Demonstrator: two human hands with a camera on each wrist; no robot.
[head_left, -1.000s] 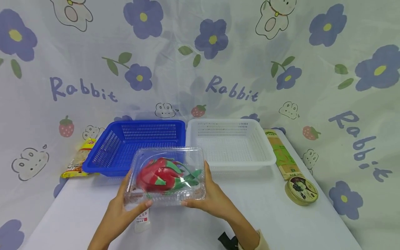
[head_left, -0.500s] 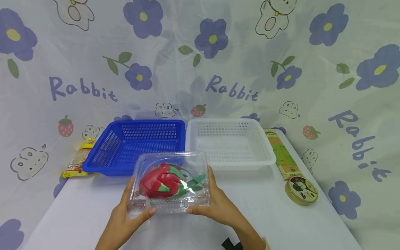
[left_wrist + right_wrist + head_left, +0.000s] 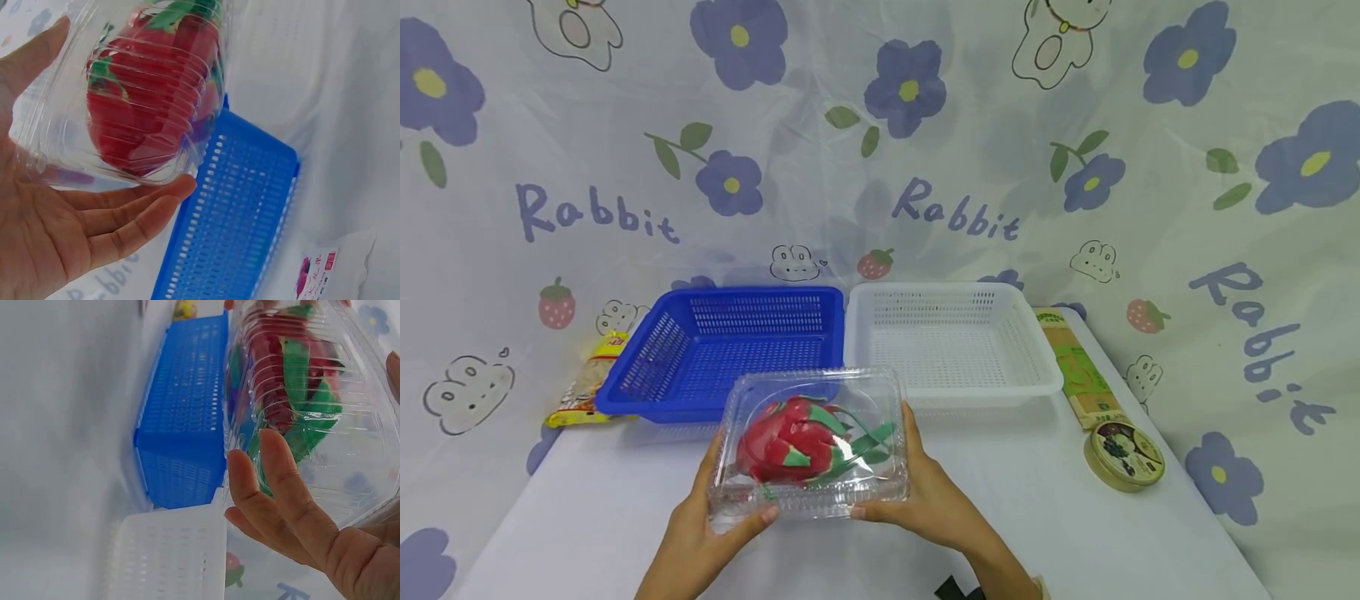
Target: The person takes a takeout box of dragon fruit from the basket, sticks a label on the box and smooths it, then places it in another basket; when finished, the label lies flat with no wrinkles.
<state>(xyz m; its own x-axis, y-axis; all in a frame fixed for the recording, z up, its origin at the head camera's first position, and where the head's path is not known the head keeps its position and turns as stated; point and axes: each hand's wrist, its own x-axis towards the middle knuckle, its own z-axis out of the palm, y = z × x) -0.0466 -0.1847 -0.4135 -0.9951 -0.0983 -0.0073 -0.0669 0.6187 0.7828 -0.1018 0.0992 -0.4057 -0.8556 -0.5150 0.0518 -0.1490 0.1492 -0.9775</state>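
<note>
Both hands hold a clear plastic clamshell box (image 3: 872, 408) above the table's middle. Inside it lies a red dragon fruit (image 3: 790, 442) with green scales. My left hand (image 3: 696, 529) grips the box's left end, thumb at the near edge; in the left wrist view its fingers (image 3: 134, 231) reach underneath. The right hand (image 3: 928, 504) grips the other end likewise, with its fingers (image 3: 281, 469) under the box in the right wrist view. The lid appears closed. The box overlaps the near rim of the blue basket (image 3: 700, 408) in the head view.
A white basket (image 3: 955, 392) stands right of the blue one. A yellow snack bag (image 3: 591, 383) lies at far left. At right are a green-and-tan flat pack (image 3: 1078, 371) and a round gold tin (image 3: 1123, 458). A small white packet (image 3: 319, 275) shows in the left wrist view.
Both hands have brought the box slightly nearer and to the right. The small white packet, seen below the box a second ago, is now hidden in the head view.
</note>
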